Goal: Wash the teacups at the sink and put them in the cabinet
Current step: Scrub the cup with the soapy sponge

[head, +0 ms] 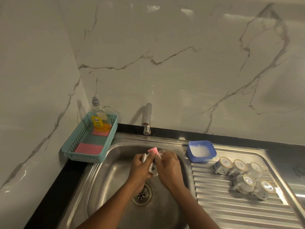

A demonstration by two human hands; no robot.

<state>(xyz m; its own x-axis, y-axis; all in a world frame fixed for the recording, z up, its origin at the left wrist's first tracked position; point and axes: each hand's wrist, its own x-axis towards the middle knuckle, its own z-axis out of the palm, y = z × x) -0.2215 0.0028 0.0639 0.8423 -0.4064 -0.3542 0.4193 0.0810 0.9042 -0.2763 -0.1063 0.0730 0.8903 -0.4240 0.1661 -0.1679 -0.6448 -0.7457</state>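
Note:
Over the steel sink basin (105,187) my left hand (140,167) grips a white patterned teacup (152,169), mostly hidden between both hands. My right hand (168,166) pinches a pink sponge (153,150) that pokes up above the cup. Soap foam clings to the fingers. Several washed teacups (239,176) lie upside down or tilted on the ribbed draining board (222,209) to the right.
A chrome tap (147,119) stands behind the basin; no water stream is visible. A blue tub of soapy water (200,151) sits by the draining board. At left, a teal basket (89,139) holds a dish-soap bottle (99,116) and pink cloths. The drain (142,195) lies below my hands.

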